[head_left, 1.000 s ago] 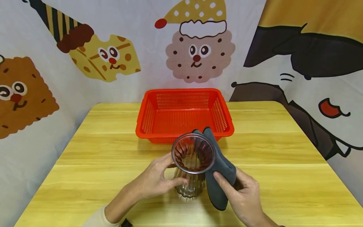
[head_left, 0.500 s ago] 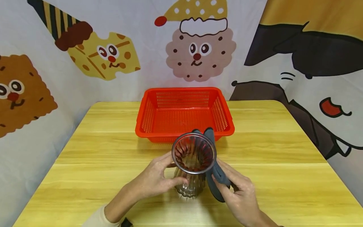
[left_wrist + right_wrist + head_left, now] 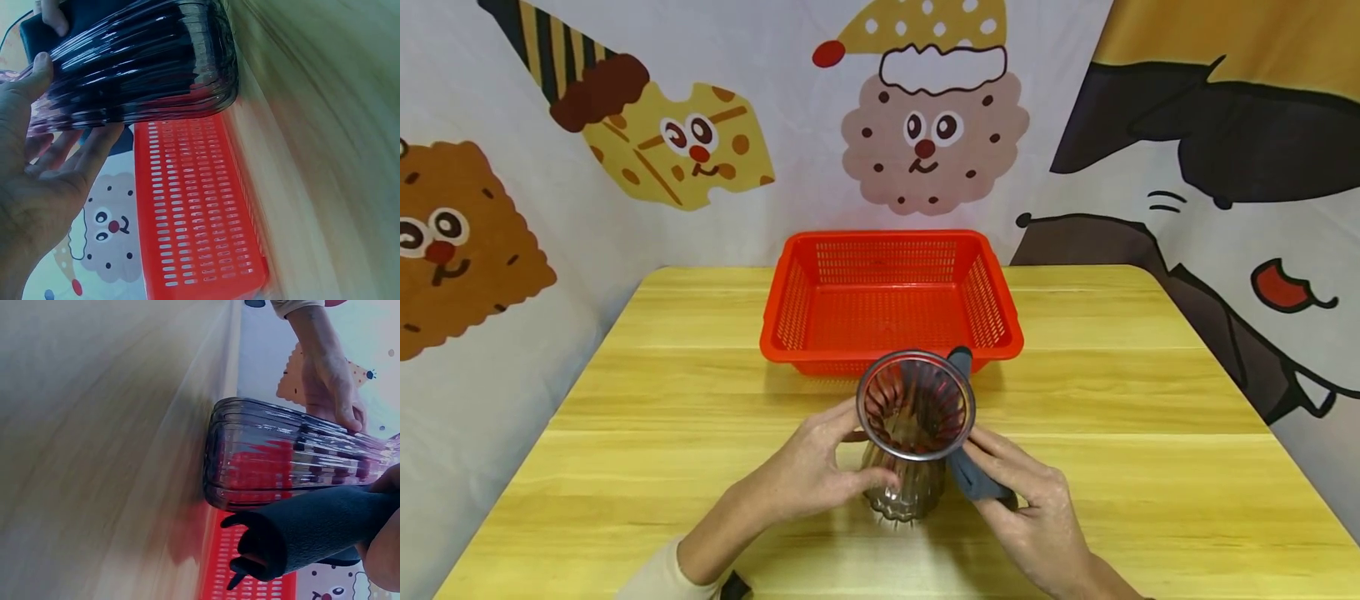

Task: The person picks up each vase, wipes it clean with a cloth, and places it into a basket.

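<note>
My left hand (image 3: 820,471) curls around a smoky, ribbed glass vase (image 3: 915,421), mouth up over the table (image 3: 1150,408); my right hand (image 3: 1033,515) grips folded grey cloth (image 3: 973,478) beside it. Behind, the vase partly hides a red slotted basket (image 3: 823,357).

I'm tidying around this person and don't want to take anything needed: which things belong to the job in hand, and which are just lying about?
In the job:
fluted transparent vase, held
dark grey cloth, held at the vase's side

Seemingly just about:
red slotted basket, untouched, beyond the vase
cartoon-print backdrop
</note>
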Tool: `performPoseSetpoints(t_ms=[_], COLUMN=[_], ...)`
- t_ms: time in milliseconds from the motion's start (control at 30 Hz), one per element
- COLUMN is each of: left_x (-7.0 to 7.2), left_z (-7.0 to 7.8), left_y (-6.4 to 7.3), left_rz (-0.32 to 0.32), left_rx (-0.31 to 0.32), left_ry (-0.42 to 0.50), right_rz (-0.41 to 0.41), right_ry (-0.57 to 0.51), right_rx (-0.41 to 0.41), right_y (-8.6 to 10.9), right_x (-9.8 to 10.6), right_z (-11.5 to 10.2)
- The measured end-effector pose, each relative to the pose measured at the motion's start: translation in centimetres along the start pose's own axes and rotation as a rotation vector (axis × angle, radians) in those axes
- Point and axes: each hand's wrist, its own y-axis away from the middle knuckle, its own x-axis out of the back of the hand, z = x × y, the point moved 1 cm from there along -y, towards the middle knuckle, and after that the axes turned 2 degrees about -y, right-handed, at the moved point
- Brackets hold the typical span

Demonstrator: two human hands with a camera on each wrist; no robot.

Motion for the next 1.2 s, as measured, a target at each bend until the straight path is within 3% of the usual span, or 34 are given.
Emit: performPoseSetpoints(t_ms=[133, 333, 567, 800, 1033, 1200], left_x=[0.0, -0.1, -0.2, -0.2, -0.2, -0.2], left_z=[0.0, 0.0, 0.0, 0.1, 0.2, 0.2], left_y=[-0.1, 0.0, 0.0, -0.1, 0.1, 0.1], left_rz=[0.0, 0.007, 0.011, 0.012, 0.013, 0.013], left_rx=[-0.001, -0.012, -0.014, -0.024, 0.007, 0.021], left_ry=[0.009, 0.006, 0.017, 0.029, 0.031, 0.016], right_rz=[-0.018, -0.041, -0.043, -0.103, -0.185, -0.281], right_ry=[0.031, 0.085, 0.11, 0.178, 0.305, 0.412], right_rx=[0.01, -0.041, -0.019, -0.088, 0.048, 0.027], right_y=[0.1, 0.6, 1.0, 1.3, 1.8, 1.8], right_x=[0.2, 0.3, 0.4, 1.0, 1.3, 1.7], right_z=[0.1, 0.3, 0.8, 0.8, 1.6, 1.5])
